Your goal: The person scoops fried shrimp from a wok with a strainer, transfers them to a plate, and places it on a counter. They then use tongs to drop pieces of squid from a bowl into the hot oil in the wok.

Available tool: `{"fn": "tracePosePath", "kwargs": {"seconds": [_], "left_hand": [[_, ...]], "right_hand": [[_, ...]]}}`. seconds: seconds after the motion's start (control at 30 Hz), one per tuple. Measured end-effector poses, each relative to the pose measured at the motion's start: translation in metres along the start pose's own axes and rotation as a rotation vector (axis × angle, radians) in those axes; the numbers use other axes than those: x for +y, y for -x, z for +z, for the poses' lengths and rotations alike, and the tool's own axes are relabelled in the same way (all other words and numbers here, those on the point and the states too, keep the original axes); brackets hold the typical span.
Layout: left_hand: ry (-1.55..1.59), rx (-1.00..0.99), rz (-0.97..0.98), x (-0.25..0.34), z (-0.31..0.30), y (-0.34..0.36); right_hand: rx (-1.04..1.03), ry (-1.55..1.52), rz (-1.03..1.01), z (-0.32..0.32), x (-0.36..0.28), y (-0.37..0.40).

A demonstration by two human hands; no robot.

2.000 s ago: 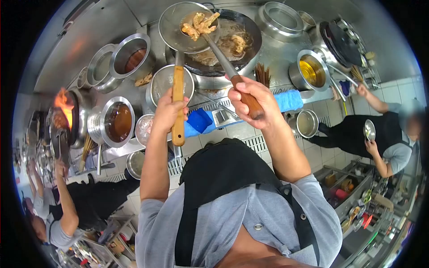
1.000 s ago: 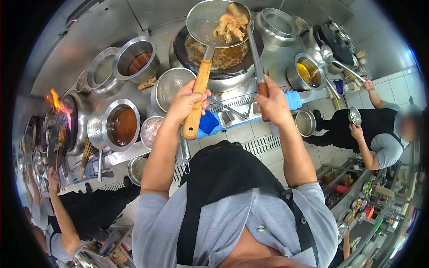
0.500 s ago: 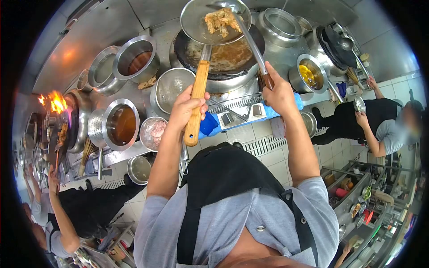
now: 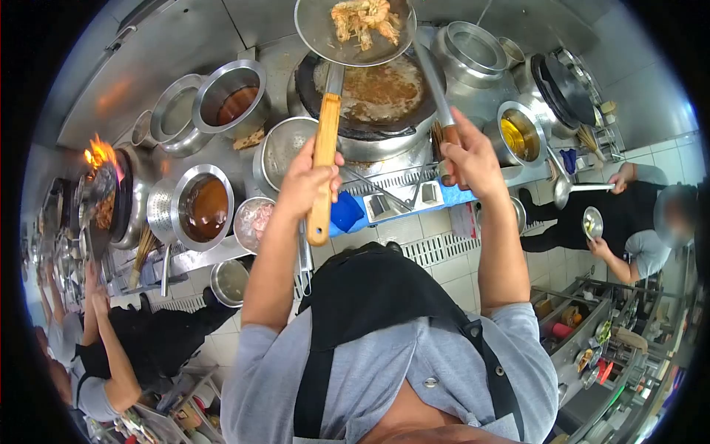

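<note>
My left hand [image 4: 308, 182] is wrapped round the wooden handle of a round strainer [image 4: 314, 41], raised above the far side of a wok [image 4: 377, 96]. Fried, shrimp-like pieces [image 4: 364, 22] lie in the strainer. My right hand [image 4: 471, 157] grips the brown handle of a long metal utensil [image 4: 431, 80], whose shaft runs up to the strainer's right edge; its far end is hidden. Brown, bubbly liquid fills the wok below.
Pots of reddish [image 4: 235, 103] and brown liquid [image 4: 205, 209] stand left, near a bowl of pale pink pieces [image 4: 255, 220]. A pot of yellow liquid [image 4: 520, 135] is right. Flames [image 4: 100, 154] rise at far left. Co-workers stand on both sides.
The strainer has moved slightly up and away, and the utensil's shaft no longer crosses it. My right hand has shifted slightly right. The right co-worker's ladle has come into fuller view.
</note>
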State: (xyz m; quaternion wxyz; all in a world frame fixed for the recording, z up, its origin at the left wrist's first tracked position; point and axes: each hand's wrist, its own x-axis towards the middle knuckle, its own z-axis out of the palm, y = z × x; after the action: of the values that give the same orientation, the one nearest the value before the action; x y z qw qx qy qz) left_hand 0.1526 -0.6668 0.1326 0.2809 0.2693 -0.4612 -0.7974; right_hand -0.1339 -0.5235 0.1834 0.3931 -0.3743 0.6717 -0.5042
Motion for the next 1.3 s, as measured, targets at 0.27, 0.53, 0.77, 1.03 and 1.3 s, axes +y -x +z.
{"fn": "tracePosePath", "kwargs": {"seconds": [0.27,0.53,0.77,1.03,1.3], "left_hand": [[-0.285,0.091,-0.137,0.007,-0.034,0.010],[-0.268,0.266,-0.032,0.023,-0.073,0.042],[-0.180,0.468,0.101,0.020,-0.148,0.070],[-0.254,0.360,-0.024,0.003,-0.246,0.062],[-0.288,-0.042,-0.173,0.024,-0.249,0.023]], "right_hand": [[-0.378,-0.862,0.203,0.068,0.036,-0.004],[-0.496,-1.142,0.249,0.107,0.008,0.007],[-0.419,-1.019,0.100,0.107,-0.006,0.044],[-0.159,-1.010,0.033,0.079,0.015,0.155],[0.188,-1.076,-0.078,0.044,0.062,0.335]]}}
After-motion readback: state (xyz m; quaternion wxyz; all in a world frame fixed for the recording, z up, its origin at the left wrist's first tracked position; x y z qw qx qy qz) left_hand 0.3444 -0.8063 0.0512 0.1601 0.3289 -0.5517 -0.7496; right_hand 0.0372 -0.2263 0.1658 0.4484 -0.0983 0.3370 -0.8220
